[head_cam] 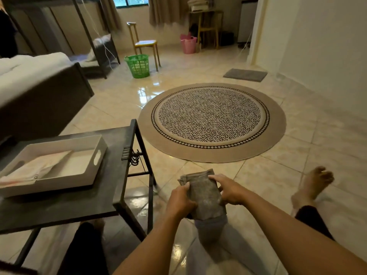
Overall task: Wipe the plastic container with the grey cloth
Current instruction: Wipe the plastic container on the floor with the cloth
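Observation:
A folded grey cloth (203,194) is held in front of me, above the tiled floor, between both hands. My left hand (179,201) grips its left edge and my right hand (228,190) grips its right edge, fingers over the top. A white plastic container (99,153), shaped like a shallow tray with a handle slot, sits on the dark side table (85,203) to my left, well apart from both hands. Some pale plastic sheeting lies inside it.
A round patterned rug (212,122) covers the floor ahead. My bare foot (313,183) stretches out at right. A bed (33,80) is at left; a green basket (138,65), yellow chair (144,43), pink bin (188,43) and grey mat (245,75) stand further off.

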`<state>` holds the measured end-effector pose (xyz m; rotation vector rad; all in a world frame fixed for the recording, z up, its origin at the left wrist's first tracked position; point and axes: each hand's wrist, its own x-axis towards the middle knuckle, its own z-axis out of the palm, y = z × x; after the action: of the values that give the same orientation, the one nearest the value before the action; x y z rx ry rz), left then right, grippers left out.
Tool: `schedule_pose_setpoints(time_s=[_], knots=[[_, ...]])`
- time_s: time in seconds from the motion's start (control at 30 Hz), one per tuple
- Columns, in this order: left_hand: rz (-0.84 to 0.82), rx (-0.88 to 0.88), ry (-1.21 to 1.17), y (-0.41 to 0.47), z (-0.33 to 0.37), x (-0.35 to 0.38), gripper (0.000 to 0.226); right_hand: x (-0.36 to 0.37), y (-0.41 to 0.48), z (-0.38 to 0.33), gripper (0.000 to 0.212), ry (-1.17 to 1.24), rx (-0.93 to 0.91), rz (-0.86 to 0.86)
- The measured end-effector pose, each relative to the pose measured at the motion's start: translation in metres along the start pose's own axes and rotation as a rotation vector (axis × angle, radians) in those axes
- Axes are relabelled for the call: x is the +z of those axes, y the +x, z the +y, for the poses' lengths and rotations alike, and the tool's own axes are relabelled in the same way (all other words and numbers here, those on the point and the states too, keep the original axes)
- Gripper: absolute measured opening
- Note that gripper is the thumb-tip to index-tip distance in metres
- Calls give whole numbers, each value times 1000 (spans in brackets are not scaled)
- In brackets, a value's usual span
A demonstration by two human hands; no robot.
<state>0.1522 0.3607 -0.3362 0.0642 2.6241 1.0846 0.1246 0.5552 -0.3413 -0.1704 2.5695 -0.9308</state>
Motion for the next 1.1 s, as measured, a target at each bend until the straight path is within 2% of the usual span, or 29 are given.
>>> schedule_pose_setpoints(time_s=[0.13, 0.3, 0.4, 0.5, 0.6, 0.67, 0.8, 0.9, 1.1], knots=[[-35, 34, 10, 26, -14, 15, 57, 13, 26, 26, 98, -29, 14, -15], [-70, 34, -16, 45, -28, 30, 59, 26, 46, 46, 93, -66, -13, -6], [-82, 25, -16, 51, -35, 35, 62, 33, 52, 53, 98, -86, 18, 4], [-104, 9, -9, 55, -39, 38, 66, 35, 53, 64, 103, 135, 125, 47], [-44, 16, 159, 55, -40, 37, 78, 40, 46, 68, 76, 451, 218, 42], [6, 51, 379, 57, -42, 39, 89, 46, 44, 69, 60, 460, 234, 65], [40, 202, 548, 69, -43, 55, 80, 51, 43, 68, 46, 489, 230, 133], [-15, 257, 595, 78, -45, 74, 73, 51, 41, 73, 53, 501, 221, 110], [-50, 258, 590, 78, -59, 97, 71, 47, 37, 81, 72, 607, 207, 19]])
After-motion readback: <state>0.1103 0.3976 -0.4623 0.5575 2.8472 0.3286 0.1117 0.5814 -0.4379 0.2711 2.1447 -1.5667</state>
